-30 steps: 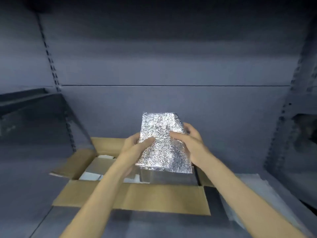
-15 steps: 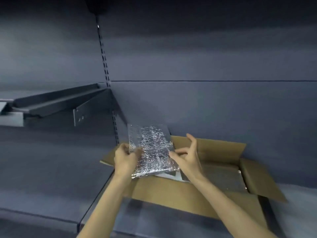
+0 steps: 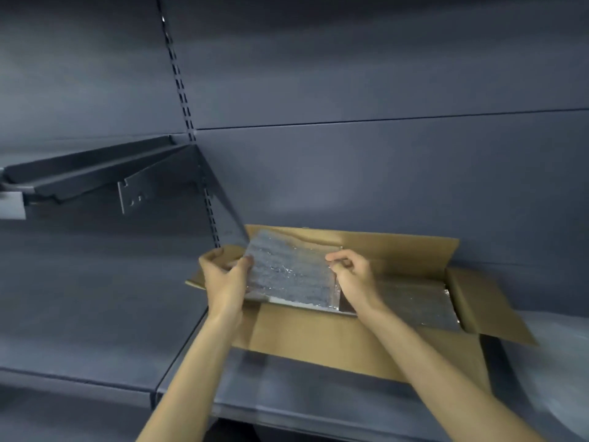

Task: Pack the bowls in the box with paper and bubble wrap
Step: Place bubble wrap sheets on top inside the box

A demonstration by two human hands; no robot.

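Two hands on one foil pad (one box)

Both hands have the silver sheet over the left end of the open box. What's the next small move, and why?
Probably lower the silver sheet flat into the left end of the box. Left hand and right hand hold its side edges just above the opening, and a similar sheet already lies in the right end.
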